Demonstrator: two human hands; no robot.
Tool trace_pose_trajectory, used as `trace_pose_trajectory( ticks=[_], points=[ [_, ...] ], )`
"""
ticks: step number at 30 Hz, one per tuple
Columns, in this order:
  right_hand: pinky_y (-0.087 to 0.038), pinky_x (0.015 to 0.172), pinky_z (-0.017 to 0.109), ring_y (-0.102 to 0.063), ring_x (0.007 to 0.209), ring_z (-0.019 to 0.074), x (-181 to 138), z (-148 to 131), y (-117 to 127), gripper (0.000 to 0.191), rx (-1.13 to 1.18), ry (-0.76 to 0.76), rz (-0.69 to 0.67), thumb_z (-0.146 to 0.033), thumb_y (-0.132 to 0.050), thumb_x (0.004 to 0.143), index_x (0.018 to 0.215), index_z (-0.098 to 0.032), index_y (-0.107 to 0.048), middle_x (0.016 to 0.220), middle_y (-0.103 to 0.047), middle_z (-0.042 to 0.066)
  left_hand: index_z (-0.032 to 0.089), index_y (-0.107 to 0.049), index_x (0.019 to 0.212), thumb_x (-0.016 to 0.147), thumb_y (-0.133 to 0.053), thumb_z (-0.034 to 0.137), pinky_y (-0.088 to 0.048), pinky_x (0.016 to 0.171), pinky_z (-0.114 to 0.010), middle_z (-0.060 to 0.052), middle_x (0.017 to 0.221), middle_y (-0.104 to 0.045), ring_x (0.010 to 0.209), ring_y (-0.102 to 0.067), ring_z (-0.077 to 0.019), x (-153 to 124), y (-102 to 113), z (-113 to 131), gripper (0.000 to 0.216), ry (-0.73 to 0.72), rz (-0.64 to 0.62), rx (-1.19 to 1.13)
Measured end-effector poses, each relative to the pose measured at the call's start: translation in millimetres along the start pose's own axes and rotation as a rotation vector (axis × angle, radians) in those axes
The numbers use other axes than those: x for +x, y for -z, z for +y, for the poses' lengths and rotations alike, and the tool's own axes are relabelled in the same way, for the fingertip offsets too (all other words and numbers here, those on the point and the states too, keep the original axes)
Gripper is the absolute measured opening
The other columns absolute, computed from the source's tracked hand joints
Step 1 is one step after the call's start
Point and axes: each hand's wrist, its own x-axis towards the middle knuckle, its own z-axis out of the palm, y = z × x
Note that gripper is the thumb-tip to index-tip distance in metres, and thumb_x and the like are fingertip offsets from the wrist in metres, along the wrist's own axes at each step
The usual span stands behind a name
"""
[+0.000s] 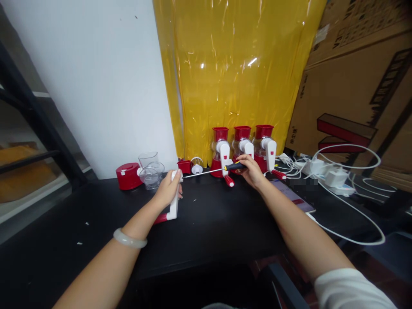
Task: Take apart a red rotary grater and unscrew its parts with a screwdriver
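My left hand (169, 189) is closed around the upper end of a white crank handle (174, 207) with a red grip (161, 219), held over the black table. In my right hand (249, 169) is a screwdriver (233, 166) with a dark and yellow handle. Its long metal shaft points left, and the tip meets the hub end of the crank handle; whether it sits in a screw is too small to tell. Behind my left hand stand a clear plastic grater body (150, 171) and a red base (129, 176). A red hopper (184, 166) and a metal grating drum (196, 165) lie farther back.
Three red-and-white rotary graters (222, 150) stand in a row at the back. A tablet or phone (291, 195) lies right of my right hand, near white cables and chargers (336, 177). A large cardboard box (350, 94) rises behind at right; a metal shelf (35, 124) is at left.
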Motion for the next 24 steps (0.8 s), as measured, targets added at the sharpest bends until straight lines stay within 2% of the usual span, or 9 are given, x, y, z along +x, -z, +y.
trace_pose_trajectory(
  ticks=[2,4,6,8,11,17,20,24],
  points=[
    [-0.045,0.051,0.027,-0.053,0.055,0.0126,1.7,2.1,0.9,0.028,-0.031,0.009,0.008,-0.041,-0.074,0.064,0.078,-0.024,-0.058,0.066,-0.058,-0.003,0.024,-0.046,0.09,0.087,-0.04,0.077,-0.048,0.043,-0.028,0.006,0.05,-0.056,0.041,-0.06,-0.0179,0.9,0.5,-0.8,0.054,-0.003,0.005,-0.003],
    [-0.043,0.048,0.029,-0.051,0.05,0.0132,3.9,5.3,2.3,0.035,-0.077,0.023,0.016,-0.056,-0.07,0.071,0.075,-0.024,-0.057,0.061,-0.056,-0.003,0.024,-0.046,0.091,0.087,-0.039,0.078,-0.048,0.043,-0.028,0.006,0.05,-0.056,0.041,-0.059,-0.0178,1.7,1.0,-1.4,0.054,-0.002,0.014,-0.01],
    [-0.045,0.049,0.032,-0.046,0.042,0.0132,5.3,8.5,4.1,0.045,-0.138,0.043,0.007,-0.069,-0.061,0.078,0.073,-0.024,-0.058,0.051,-0.05,-0.003,0.024,-0.046,0.092,0.087,-0.04,0.078,-0.049,0.044,-0.028,0.006,0.05,-0.056,0.041,-0.059,-0.0176,2.5,1.4,-2.1,0.054,-0.003,0.021,-0.013],
    [-0.046,0.051,0.033,-0.039,0.037,0.0124,5.5,10.4,5.7,0.05,-0.203,0.064,-0.018,-0.074,-0.057,0.08,0.072,-0.024,-0.058,0.04,-0.041,-0.006,0.024,-0.046,0.091,0.087,-0.04,0.077,-0.049,0.043,-0.028,0.006,0.05,-0.056,0.041,-0.059,-0.0174,3.2,1.8,-3.0,0.054,-0.009,0.022,-0.015],
    [-0.047,0.052,0.033,-0.037,0.036,0.0113,3.9,9.6,5.5,0.046,-0.224,0.071,-0.049,-0.07,-0.065,0.077,0.072,-0.025,-0.058,0.038,-0.038,-0.008,0.024,-0.047,0.091,0.087,-0.042,0.076,-0.049,0.043,-0.027,0.006,0.05,-0.056,0.042,-0.059,-0.0173,3.9,2.0,-3.8,0.053,-0.012,0.032,-0.025],
    [-0.048,0.053,0.028,-0.044,0.047,0.0086,1.1,3.9,-1.0,0.038,-0.071,-0.023,-0.014,-0.053,-0.078,0.066,0.077,-0.024,-0.058,0.055,-0.051,-0.007,0.024,-0.046,0.094,0.084,-0.049,0.075,-0.052,0.044,-0.029,0.006,0.051,-0.057,0.042,-0.059,-0.0176,2.0,1.7,0.7,0.052,0.013,0.037,-0.058],
    [-0.049,0.054,0.026,-0.052,0.056,0.0101,0.4,2.4,-2.3,0.034,-0.027,-0.051,0.021,-0.044,-0.079,0.062,0.079,-0.023,-0.059,0.067,-0.057,-0.005,0.024,-0.046,0.094,0.083,-0.053,0.074,-0.051,0.044,-0.028,0.006,0.051,-0.057,0.041,-0.058,-0.0171,1.1,1.0,1.6,0.052,0.005,0.033,-0.073],
    [-0.049,0.055,0.026,-0.056,0.061,0.0121,0.1,1.7,-1.9,0.029,-0.009,-0.053,0.016,-0.037,-0.076,0.062,0.08,-0.024,-0.059,0.069,-0.058,-0.005,0.023,-0.048,0.092,0.082,-0.054,0.074,-0.049,0.042,-0.027,0.006,0.051,-0.056,0.042,-0.059,-0.0172,1.9,0.4,-0.6,0.052,-0.006,0.024,-0.062]
  ],
)
